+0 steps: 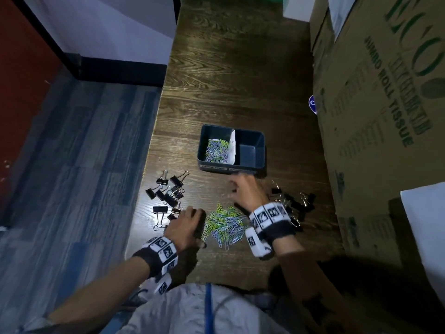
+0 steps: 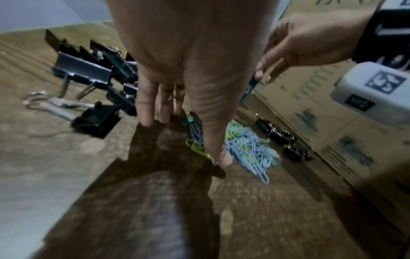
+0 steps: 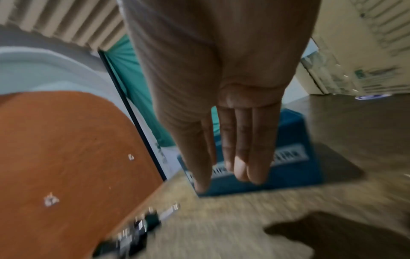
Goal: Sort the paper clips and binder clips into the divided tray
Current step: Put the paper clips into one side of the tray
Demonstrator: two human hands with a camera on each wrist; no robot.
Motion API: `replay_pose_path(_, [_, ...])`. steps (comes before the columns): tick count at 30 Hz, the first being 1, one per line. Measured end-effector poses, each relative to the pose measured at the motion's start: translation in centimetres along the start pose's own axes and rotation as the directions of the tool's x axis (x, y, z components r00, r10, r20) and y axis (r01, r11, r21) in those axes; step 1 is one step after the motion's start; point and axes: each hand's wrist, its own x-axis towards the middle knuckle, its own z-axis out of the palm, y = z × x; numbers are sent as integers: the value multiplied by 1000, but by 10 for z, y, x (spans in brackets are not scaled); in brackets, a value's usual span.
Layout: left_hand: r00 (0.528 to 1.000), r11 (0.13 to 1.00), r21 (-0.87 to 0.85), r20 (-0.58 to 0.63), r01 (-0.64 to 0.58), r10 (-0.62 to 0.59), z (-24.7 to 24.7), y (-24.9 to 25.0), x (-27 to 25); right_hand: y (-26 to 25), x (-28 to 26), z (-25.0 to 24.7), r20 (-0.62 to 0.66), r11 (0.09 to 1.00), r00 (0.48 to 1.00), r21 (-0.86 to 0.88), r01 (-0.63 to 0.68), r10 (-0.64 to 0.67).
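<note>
Closest in, the left hand point(image 1: 184, 227) hovers low at the edge of the loose paper clips point(image 1: 225, 225), fingers straight and spread, gripping nothing. That heap is thin coated wire, pastel green and lilac, tangled flat on the grained wood table point(image 1: 240, 80). Black binder clips point(image 1: 168, 194) with folded steel handles sit left of it; more binder clips point(image 1: 296, 206) lie to the right. The right hand point(image 1: 245, 191) floats beyond, fingers extended and empty, just short of the divided tray point(image 1: 206, 141). Its left compartment holds paper clips; the right one looks bare. Next, I'd judge, another pinch from the heap.
</note>
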Motion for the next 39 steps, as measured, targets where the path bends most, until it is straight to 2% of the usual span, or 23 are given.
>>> replay_pose_path(1, [1000, 1000, 2, -15, -13, 13, 5, -2, -4, 12, -11, 13, 88, 996, 992, -32, -82, 85])
replay_pose_path(3, [996, 998, -3, -66, -56, 56, 10, -4, -11, 35, -33, 34, 231, 971, 943, -86, -225, 239])
replay_pose_path(5, [991, 995, -27, -104, -91, 88, 8, -4, -13, 51, -53, 50, 273, 956, 917, -85, -279, 292])
replay_pose_path(9, [987, 991, -88, -136, -97, 85, 3, 3, -3, 61, -71, 76, 163, 972, 961, -103, -211, 225])
replay_pose_path(15, [981, 975, -181, -163, -133, 103, 2, 10, 9, 56, -59, 94, 9, 977, 981, 89, -196, 196])
replay_pose_path(17, [980, 979, -168, -179, -115, 85, 3, 8, 7, 54, -60, 91, 15, 971, 976, 102, -217, 217])
replay_pose_path(20, [987, 995, -76, -153, -62, 50, 4, 12, 5, 53, -62, 91, 63, 972, 970, -41, -232, 235])
replay_pose_path(23, [990, 997, 1, -119, -72, 71, 10, 22, 8, 45, -63, 97, 101, 974, 976, -142, -178, 193])
replay_pose_path(26, [984, 993, 65, -139, -102, 110, 15, 33, 9, 37, -63, 101, 55, 979, 988, -152, -132, 142])
replay_pose_path(29, [979, 996, -6, -183, -90, 87, 7, 34, 13, 39, -61, 101, -18, 989, 992, -83, -124, 123])
replay_pose_path(34, [977, 986, -109, -188, -127, 105, -8, 25, 16, 44, -55, 86, -6, 991, 991, -2, -134, 134])
replay_pose_path(39, [957, 969, -170, -257, -179, 132, -17, 19, 13, 48, -58, 72, 3, 982, 982, 4, -187, 187])
